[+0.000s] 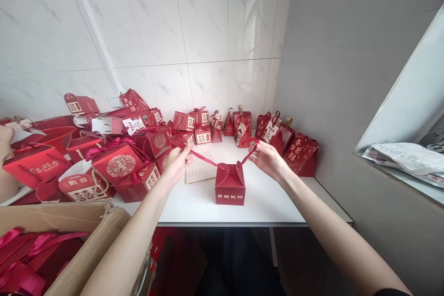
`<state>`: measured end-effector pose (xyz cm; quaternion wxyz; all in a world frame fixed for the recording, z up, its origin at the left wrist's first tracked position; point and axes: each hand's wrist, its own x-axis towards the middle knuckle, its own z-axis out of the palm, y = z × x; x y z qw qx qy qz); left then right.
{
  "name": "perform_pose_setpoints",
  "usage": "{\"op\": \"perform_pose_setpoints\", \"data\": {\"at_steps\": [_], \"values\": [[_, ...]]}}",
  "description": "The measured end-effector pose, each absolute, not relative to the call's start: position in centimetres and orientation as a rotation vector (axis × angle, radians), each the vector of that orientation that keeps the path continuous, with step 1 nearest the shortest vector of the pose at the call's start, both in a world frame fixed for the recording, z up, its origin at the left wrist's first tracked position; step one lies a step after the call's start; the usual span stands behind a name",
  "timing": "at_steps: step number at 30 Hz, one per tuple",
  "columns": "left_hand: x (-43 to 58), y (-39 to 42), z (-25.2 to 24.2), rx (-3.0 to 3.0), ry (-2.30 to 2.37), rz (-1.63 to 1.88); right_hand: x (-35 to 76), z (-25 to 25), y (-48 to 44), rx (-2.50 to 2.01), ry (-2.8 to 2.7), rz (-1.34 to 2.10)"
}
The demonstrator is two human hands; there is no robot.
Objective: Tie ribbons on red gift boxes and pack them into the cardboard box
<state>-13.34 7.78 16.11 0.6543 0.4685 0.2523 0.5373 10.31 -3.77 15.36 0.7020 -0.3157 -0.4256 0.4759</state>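
while ribbon [204, 158] is stretching: left hand [178, 162] and right hand [268, 159] are pinching its ends
step: tightening it over red box [230, 185]
need: even pull

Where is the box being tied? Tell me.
Head view, centre of the white table: the red box stands between left hand and right hand, which hold its ribbon.

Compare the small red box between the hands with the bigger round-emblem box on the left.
The small box stands alone on the table; the emblem box sits in a pile. The small box shows a row of gold characters, the emblem box a round design. The left hand and right hand hold the small box's ribbon; the emblem box is untouched. Both are red.
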Motion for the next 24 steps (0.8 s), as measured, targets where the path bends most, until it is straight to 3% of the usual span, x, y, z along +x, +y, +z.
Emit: {"op": "perform_pose_setpoints", "data": {"at_steps": [9, 24], "values": [[-11.9, 7.8, 16.1, 1.074, 0.456, 1.253, 10.8, 17.9, -3.6, -0.507, -0.991, 0.974], [-7.1, 5.4, 20.8, 1.256, 0.104, 1.185, 6.1, 20.1, -1.6, -0.638, -1.232, 0.976]]}}
